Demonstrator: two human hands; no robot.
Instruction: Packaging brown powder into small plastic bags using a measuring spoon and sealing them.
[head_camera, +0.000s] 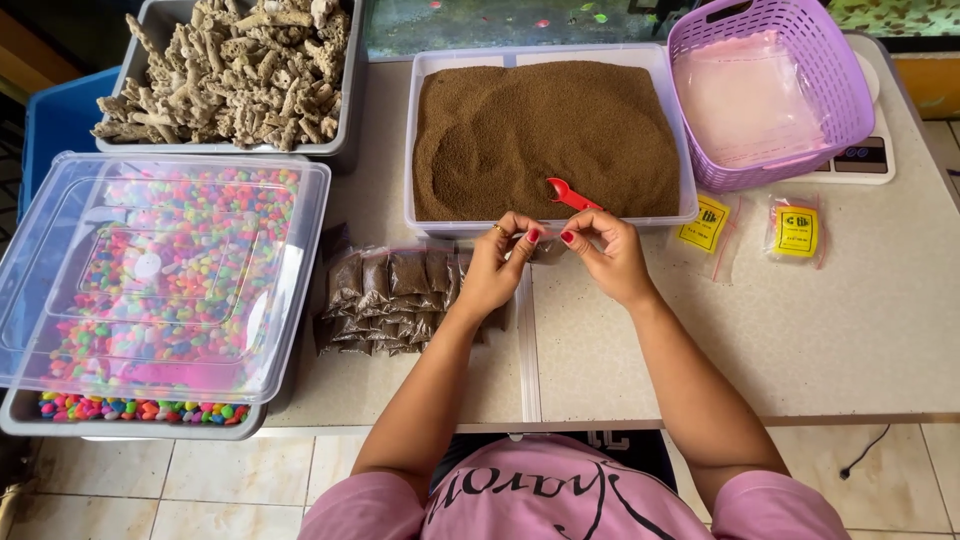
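Head view: your two hands pinch a small clear pouch at the near rim of the brown-granule tub.

Your left hand and right hand each press thumb and fingertips onto the pouch top, held just above the table. If your pinch slips or the seal is left partly shut, I judge granules could spill onto the table. A red scoop lies in the tub just behind your fingers, and a knock could flick it. Filled brown packets crowd your left wrist; a lidded bin of coloured pebbles, a coral-rubble tray, a purple basket and yellow-labelled packets stand around.
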